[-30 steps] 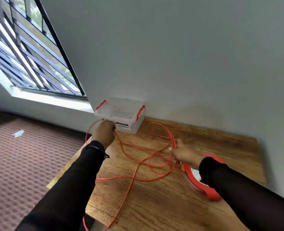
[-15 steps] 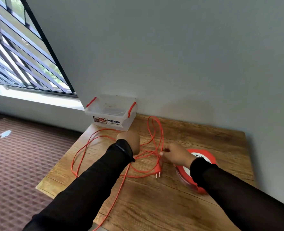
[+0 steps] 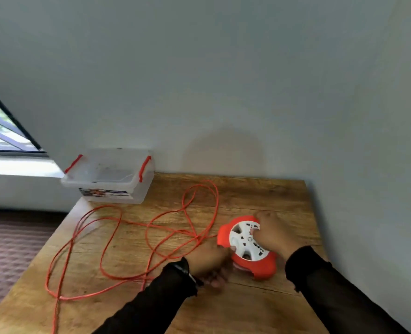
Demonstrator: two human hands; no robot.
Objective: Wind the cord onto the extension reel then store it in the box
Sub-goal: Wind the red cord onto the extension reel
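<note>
Table, lower frame: matt grained wood. Box, mid-left: clear smooth plastic. Reel, centre-right: smooth orange/white plastic. Sleeves: black matt cloth.

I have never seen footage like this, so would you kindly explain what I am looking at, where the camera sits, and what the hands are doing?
There is no machine here. One wide-angle camera is worn on a person's head and looks forward and down, so the two black-sleeved arms at the bottom are the wearer's own. They work at a wooden table set against a pale wall. On it sits a red extension reel with a white hub. The right hand rests on top of the hub, fingers curled onto it. The left hand is at the reel's near left edge, seemingly steadying it; exactly what its fingers hold is hard to tell. An orange cord lies in loose loops across the table, and one strand hangs over the front edge. A clear storage box with red latches waits at the back left corner.
</note>
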